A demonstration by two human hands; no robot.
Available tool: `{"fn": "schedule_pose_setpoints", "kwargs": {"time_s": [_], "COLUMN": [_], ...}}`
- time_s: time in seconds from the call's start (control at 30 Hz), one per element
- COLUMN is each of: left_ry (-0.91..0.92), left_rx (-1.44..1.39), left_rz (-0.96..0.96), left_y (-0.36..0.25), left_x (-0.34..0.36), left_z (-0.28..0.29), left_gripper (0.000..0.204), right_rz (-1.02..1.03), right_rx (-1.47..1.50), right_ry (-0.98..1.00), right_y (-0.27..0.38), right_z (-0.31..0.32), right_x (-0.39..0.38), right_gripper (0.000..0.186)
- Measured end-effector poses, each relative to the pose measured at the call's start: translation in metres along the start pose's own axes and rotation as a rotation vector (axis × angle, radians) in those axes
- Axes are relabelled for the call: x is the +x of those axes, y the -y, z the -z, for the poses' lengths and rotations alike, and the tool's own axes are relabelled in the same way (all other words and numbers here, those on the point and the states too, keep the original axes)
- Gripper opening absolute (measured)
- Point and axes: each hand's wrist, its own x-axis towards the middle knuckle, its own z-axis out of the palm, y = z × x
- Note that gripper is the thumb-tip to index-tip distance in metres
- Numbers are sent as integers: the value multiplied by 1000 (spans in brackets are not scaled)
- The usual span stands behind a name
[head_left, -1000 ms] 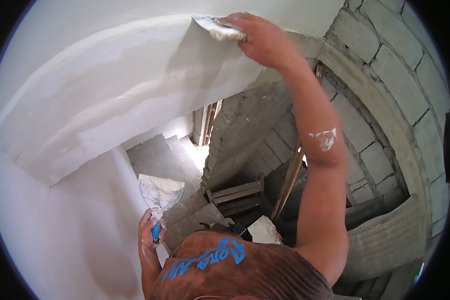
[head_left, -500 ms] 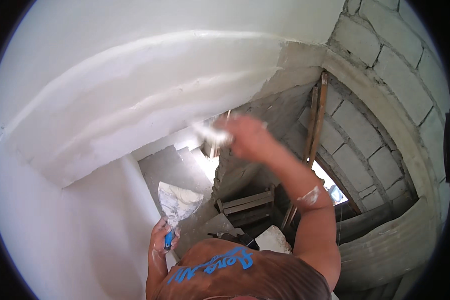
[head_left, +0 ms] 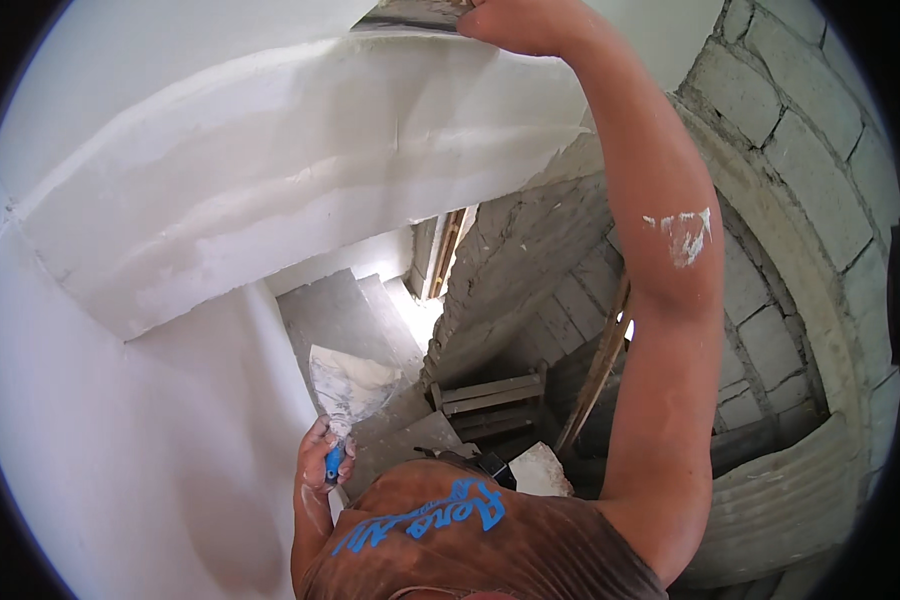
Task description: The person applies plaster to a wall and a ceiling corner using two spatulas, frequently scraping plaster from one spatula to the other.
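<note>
My left hand, low in the view, is closed round the blue handle of a putty knife. Its broad blade points up and carries a load of pale putty. High at the top edge, my right hand grips a wide, flat metal scraper blade. The blade lies on the white wall surface just above a long ridge, and part of it runs out of view. Below the ridge, a smooth pale band shows streaks and patches of lighter coating. White smears mark my right forearm.
A rough concrete edge drops to steps far below. Wooden poles and a small wooden frame stand beneath me. Bare block wall rises on the right; a smooth white wall is on the left.
My right hand has swung up from the middle of the view to the top, bringing its blade onto the wall. My left hand and putty knife have hardly moved.
</note>
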Motion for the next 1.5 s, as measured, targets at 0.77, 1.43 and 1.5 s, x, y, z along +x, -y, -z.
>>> {"fn": "schedule_pose_setpoints", "kwargs": {"time_s": [0.77, 1.43, 1.5], "left_ry": [-7, -30, -32], "left_rx": [19, -62, -77], "left_rz": [-8, -68, -72], "left_y": [-6, -1, 3], "left_x": [-3, -7, -7], "left_z": [3, 7, 12], "left_gripper": [27, 26, 27], "right_rz": [188, 127, 133], "right_rx": [90, 57, -83], "right_ry": [90, -83, -42], "right_y": [16, 37, 38], "right_z": [-392, 1, -5], "right_x": [-198, 24, 41], "right_gripper": [59, 33, 30]}}
